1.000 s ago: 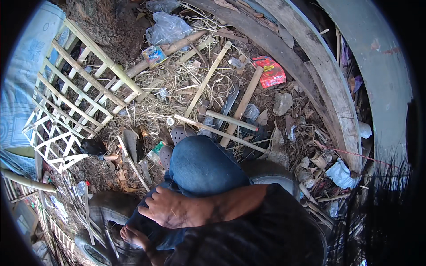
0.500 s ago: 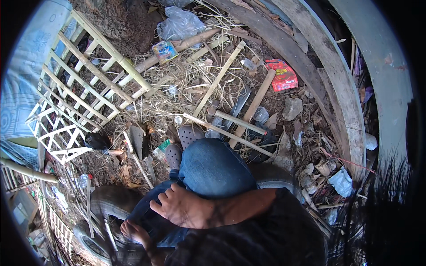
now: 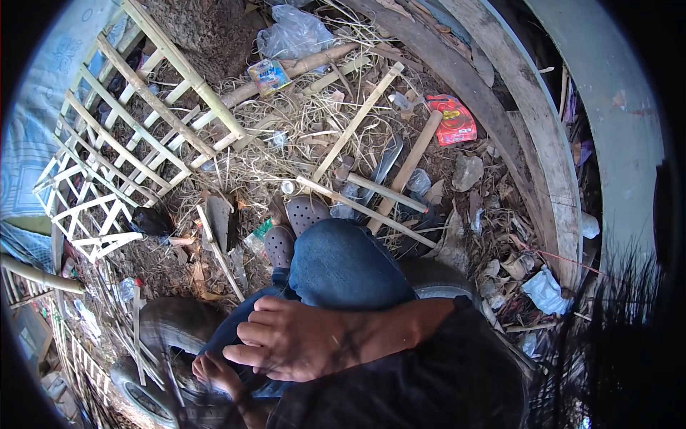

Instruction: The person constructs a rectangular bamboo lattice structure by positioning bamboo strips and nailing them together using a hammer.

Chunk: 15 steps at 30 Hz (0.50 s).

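Note:
My right hand [image 3: 289, 339] hovers over my lap beside the blue jeans [image 3: 346, 268], its fingers bent and apart, and I see nothing in them. Lower left, my left hand [image 3: 213, 373] is curled close to my leg; whatever its fingers might hold is hidden. In front of my purple clog [image 3: 307, 213] lies a hammer [image 3: 389, 193] with a wooden handle. Near it are a machete blade [image 3: 388, 163], a flat wooden piece [image 3: 409, 168] and a thin bamboo strip [image 3: 368, 212]. Another bamboo strip [image 3: 359, 120] stretches beyond them.
A bamboo lattice panel [image 3: 146, 107] leans at the left, near a tree trunk [image 3: 204, 36]. Old tyres [image 3: 179, 325] lie below. Shavings, a plastic bag [image 3: 294, 32] and a red packet [image 3: 451, 120] litter the dirt. Long planks [image 3: 532, 100] border the right side.
My right hand has shifted slightly down and left, with its fingers more bent. My left hand has barely moved. The camera view has shifted a little.

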Motion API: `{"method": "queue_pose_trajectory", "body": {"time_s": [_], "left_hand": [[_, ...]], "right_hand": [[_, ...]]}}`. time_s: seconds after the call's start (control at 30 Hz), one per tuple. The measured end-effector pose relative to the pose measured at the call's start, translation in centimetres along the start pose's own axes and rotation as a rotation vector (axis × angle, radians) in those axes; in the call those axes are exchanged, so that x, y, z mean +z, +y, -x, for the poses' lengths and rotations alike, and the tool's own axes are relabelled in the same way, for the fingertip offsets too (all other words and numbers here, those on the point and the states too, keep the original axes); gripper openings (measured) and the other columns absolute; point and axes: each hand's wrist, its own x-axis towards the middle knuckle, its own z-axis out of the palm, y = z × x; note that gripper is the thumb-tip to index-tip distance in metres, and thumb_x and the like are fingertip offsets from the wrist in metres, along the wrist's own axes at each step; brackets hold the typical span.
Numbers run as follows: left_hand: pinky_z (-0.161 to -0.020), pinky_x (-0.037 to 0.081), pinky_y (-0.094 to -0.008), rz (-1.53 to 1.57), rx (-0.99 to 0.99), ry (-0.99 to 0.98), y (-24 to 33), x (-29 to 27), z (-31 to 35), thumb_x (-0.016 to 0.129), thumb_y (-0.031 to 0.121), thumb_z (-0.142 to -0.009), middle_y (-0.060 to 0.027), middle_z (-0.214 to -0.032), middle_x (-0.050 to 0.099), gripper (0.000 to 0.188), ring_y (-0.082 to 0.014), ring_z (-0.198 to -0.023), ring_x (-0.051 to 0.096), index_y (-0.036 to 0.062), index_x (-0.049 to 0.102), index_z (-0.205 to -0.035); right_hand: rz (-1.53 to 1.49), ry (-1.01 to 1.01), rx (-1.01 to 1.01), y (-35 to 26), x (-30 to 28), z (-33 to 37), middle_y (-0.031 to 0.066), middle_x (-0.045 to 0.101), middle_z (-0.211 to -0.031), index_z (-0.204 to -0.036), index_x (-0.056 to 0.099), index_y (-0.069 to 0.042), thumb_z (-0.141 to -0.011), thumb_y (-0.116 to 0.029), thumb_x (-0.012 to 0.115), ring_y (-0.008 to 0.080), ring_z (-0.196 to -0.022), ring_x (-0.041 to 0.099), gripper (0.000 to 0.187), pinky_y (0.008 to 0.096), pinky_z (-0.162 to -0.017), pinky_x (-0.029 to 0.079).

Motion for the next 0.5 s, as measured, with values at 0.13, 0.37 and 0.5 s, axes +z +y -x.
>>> {"method": "queue_pose_trajectory", "body": {"time_s": [0.13,0.37,0.5], "left_hand": [[-0.084,0.037,-0.0458,0.0,0.022,0.114,-1.4,-0.2,0.6,0.052,0.028,-0.096,-0.0127,-0.091,0.058,0.033,-0.0316,-0.095,0.051,0.0002,0.058,-0.081],[-0.085,0.037,-0.0463,0.011,0.03,0.061,-0.9,0.0,0.2,0.052,0.027,-0.096,-0.0121,-0.091,0.058,0.031,-0.0313,-0.097,0.052,0.0019,0.055,-0.077],[-0.085,0.037,-0.047,0.027,0.036,0.094,-0.5,0.2,0.0,0.052,0.025,-0.095,-0.013,-0.092,0.058,0.03,-0.0322,-0.099,0.052,0.0013,0.056,-0.077]], "right_hand": [[-0.16,0.483,0.014,2.1,-6.7,0.0,0.0069,0.059,-0.082,-0.1,0.065,0.001,-0.075,-0.004,0.073,0.0198,-0.07,0.056,0.027,0.0322,-0.07,0.045],[0.127,0.949,0.8,19.1,-9.3,14.0,0.0003,0.06,-0.074,-0.093,0.062,-0.002,-0.081,-0.002,0.066,0.0066,-0.065,0.053,0.012,0.0236,-0.061,0.044],[0.008,0.996,0.896,24.5,-5.1,19.3,-0.0015,0.059,-0.072,-0.092,0.063,-0.003,-0.081,-0.004,0.066,0.0062,-0.063,0.052,0.012,0.0231,-0.059,0.044]]}}
